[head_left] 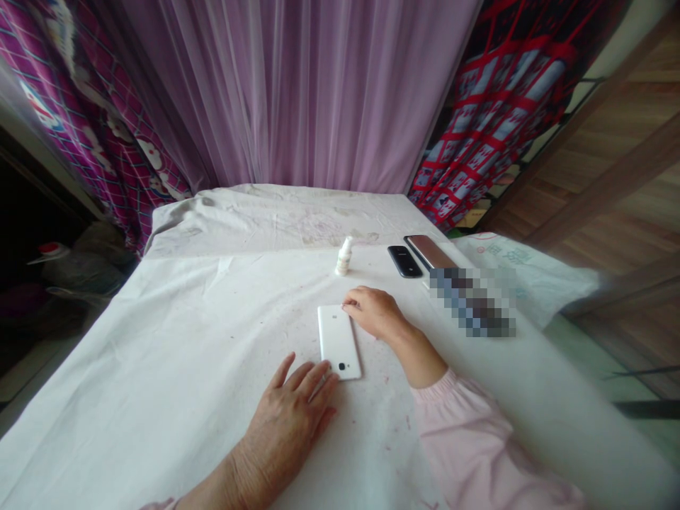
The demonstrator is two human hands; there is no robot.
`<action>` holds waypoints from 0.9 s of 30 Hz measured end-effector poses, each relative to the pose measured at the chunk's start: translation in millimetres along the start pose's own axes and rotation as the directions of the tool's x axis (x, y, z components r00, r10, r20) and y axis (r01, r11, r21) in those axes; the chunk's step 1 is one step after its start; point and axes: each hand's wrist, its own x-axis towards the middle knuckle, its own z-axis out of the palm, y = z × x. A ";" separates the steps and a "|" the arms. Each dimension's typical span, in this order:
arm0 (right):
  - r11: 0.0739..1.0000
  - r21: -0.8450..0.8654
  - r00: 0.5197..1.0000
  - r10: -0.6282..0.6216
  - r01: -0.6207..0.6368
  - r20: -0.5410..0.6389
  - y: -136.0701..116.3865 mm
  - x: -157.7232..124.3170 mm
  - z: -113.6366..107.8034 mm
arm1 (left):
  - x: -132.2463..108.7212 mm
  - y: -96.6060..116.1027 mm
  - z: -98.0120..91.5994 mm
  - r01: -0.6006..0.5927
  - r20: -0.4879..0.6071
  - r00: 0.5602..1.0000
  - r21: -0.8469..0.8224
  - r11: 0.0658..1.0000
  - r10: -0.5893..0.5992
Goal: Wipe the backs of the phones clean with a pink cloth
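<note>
A white phone (338, 341) lies back side up on the white cloth of the table (185, 354), its camera lens toward me. My left hand (290, 418) rests flat on the cloth with fingers stretched out, fingertips touching the phone's near corner. My right hand (375, 312) sits at the phone's far right corner with fingers curled, fingertips pressed against the phone's edge. It holds nothing that I can make out.
A small white bottle (344, 256) stands beyond the phone. Further right lie a small black phone (404, 261) and a larger dark phone (429, 251). Purple curtains (297, 92) hang behind the table. A wooden floor lies to the right.
</note>
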 end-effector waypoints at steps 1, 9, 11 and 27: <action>1.000 0.017 1.000 -0.001 0.001 0.017 -0.1 -0.5 -1.2 | -0.2 -0.1 0.4 0.001 -0.001 1.000 -0.002 1.000 -0.001; 0.897 0.427 0.913 -0.075 -0.114 0.401 10.4 -8.7 -12.2 | -1.5 -0.3 4.0 0.000 -0.039 0.999 -0.007 1.000 -0.001; 0.790 0.587 0.848 -0.178 -0.180 0.499 15.0 -10.2 -11.2 | -1.1 -0.7 4.1 0.000 -0.051 0.999 -0.014 1.000 -0.001; 0.059 0.940 0.901 -0.270 -0.335 0.339 48.7 -10.8 26.1 | -1.0 -10.1 8.4 -0.024 -0.118 0.993 -0.037 0.999 0.020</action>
